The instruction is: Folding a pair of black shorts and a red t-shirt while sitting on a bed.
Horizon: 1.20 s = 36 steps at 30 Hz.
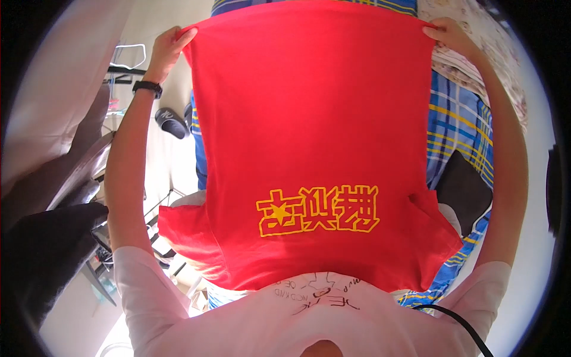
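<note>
A red T-shirt [315, 119] is stretched out in front of me, its hem at the far side and its short sleeves nearest my chest. Yellow outlined lettering with a star shows on it, upside down to me. At the far left, my left hand [171, 49] pinches one corner of the hem; a dark band circles that wrist. My right hand [449, 34] grips the opposite corner at the far right. Between the two hands the fabric is pulled taut. The collar end lies against my white shirt and is partly hidden.
Beneath the T-shirt is a bed with a blue and yellow plaid cover [458, 113]. A dark flat item [461, 193] lies on it at right, near floral bedding [499, 65]. To the left are a slipper [171, 123] on the floor, a white hanger [132, 56] and hanging dark clothes [47, 256].
</note>
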Tool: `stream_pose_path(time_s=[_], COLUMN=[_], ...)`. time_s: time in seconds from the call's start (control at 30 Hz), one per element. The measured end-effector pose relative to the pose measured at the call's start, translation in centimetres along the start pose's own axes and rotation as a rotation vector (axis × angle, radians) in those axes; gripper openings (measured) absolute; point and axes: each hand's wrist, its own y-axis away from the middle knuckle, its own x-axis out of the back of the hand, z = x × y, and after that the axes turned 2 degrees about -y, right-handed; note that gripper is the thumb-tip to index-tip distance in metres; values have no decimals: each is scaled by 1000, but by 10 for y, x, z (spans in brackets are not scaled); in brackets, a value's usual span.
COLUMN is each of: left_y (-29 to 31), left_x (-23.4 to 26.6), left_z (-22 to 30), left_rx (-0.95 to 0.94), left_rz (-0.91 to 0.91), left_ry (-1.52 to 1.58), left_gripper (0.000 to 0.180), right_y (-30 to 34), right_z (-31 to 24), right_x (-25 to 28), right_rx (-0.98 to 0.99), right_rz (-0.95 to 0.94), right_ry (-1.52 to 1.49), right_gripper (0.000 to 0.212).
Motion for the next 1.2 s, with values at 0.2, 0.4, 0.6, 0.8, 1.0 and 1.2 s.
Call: stream_pose_path(time_s=[0.2,0.4,0.6,0.8,1.0,1.2], left_y=[-2,-9,12,10,44,140], left_x=[-27,-16,6,2,34,-26], left_z=[5,-26,-31,-44,-35,162], left_rx=[189,241,394,434,340,-92], left_rz=[145,184,251,209,345,-93], left_ry=[599,839,851,807,-135,-7], left_gripper=[29,12,21,22,58,57], right_y=[-4,-25,-71,-70,-37,170], right_z=[-16,-35,-24,-43,-105,-185], right_x=[0,-15,-31,-52,-77,-65], right_rx=[-58,-65,-159,-36,268,-26], right_rz=[123,190,146,308,335,-620], right_ry=[-75,-159,-392,-564,-63,65], right_gripper=[28,25,20,18,30,39])
